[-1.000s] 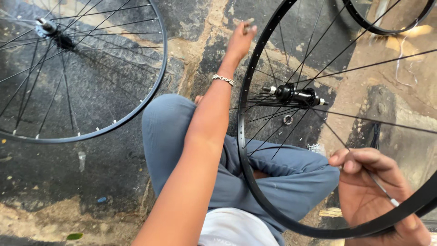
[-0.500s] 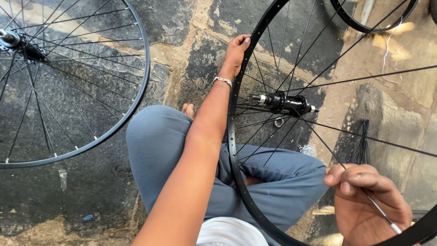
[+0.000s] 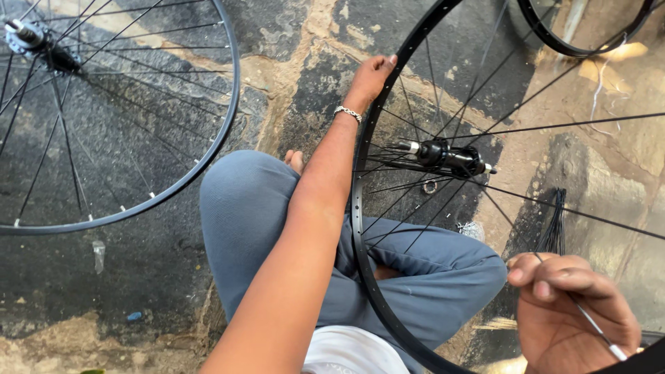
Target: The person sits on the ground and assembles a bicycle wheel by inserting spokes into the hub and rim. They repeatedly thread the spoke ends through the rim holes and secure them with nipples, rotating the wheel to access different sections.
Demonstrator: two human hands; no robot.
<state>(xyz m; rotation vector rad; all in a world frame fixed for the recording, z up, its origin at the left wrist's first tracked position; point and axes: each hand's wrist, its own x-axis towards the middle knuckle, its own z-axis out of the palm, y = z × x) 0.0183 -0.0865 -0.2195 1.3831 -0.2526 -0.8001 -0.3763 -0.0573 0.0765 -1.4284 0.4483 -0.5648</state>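
I sit cross-legged on a stone floor with a black bicycle rim (image 3: 357, 208) standing over my lap. My left hand (image 3: 370, 75) grips the rim's far edge; a silver bracelet circles that wrist. Nearer to me, at the lower right, my right hand (image 3: 571, 308) pinches a thin spoke (image 3: 589, 324) that runs down to the rim. The wheel's black hub (image 3: 447, 156) hangs in the middle, with several spokes fanning out from it.
A second spoked wheel (image 3: 208, 149) lies flat on the floor at the left. Part of a third rim (image 3: 554, 41) shows at the top right. A bundle of loose black spokes (image 3: 554, 225) lies on the floor at the right, beside a small metal ring (image 3: 429, 185).
My left hand has slid from above the rim down onto its edge. The view has shifted, so the left wheel and rim sit further left. My right hand keeps hold of the spoke.
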